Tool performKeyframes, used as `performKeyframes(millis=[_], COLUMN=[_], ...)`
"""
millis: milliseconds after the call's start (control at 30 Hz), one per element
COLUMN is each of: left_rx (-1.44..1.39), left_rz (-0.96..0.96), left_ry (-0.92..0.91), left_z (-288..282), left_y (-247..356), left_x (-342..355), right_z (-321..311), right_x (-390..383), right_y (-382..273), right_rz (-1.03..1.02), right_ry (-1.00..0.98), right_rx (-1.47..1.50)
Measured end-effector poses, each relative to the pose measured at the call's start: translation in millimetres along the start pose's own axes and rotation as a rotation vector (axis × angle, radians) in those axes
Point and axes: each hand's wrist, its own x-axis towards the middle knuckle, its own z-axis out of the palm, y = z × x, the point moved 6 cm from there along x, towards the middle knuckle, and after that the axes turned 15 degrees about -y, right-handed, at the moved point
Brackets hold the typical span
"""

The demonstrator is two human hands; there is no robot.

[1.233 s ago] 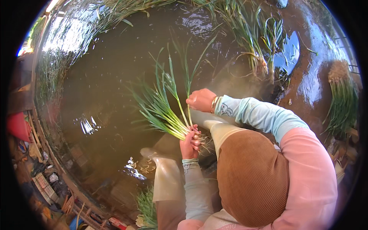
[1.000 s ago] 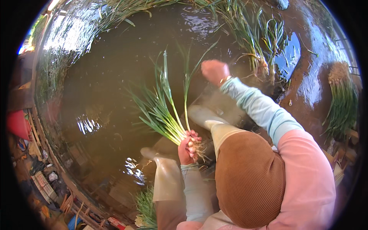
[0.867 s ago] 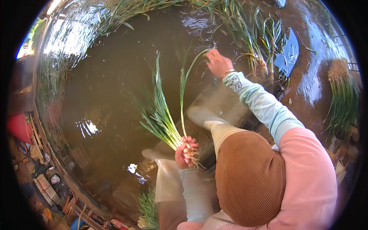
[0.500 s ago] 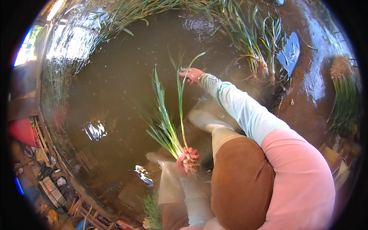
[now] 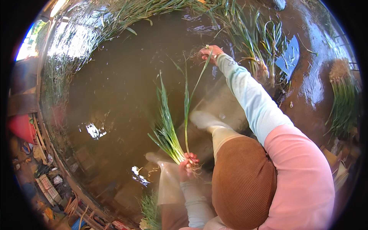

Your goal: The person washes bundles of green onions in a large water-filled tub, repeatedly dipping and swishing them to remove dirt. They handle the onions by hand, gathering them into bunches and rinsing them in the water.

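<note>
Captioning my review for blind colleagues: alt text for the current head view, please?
A person's left hand grips a bunch of green onions by the root end over murky water, while the right hand is stretched out near the bunch's upper end. Long green leaves lie along the far side.

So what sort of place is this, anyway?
Perhaps a wet work spot where onion-like greens are handled: there is a wide stretch of brown water, long green stalks along its far side, and a bunch of rooted plants in the left hand.
</note>
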Motion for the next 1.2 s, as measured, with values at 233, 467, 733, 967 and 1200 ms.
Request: performKeyframes(millis=[233, 467, 733, 967, 1200], left_rx=[0.098, 0.201, 0.225, 0.242, 0.282], left_rz=[-0.065, -0.132, -0.145, -0.126, -0.13], left_ry=[0.081, 0.243, 0.259, 0.284, 0.311], left_z=[-26, -44, -50, -45, -44], left_y=[-6, -4, 0, 4, 7], left_x=[-10, -20, -24, -24, -31], right_z=[-42, -28, -5, 26, 33], right_x=[-75, -105, -108, -101, -99], right_y=[23, -14, -25, 5, 11], right_rz=[-0.05, 0.13, 0.259, 0.114, 0.114], right_ry=[0.119, -0.187, -0.404, -0.793, -0.584], right_rx=[0.468, 0.319, -0.513, -1.693, -1.837])
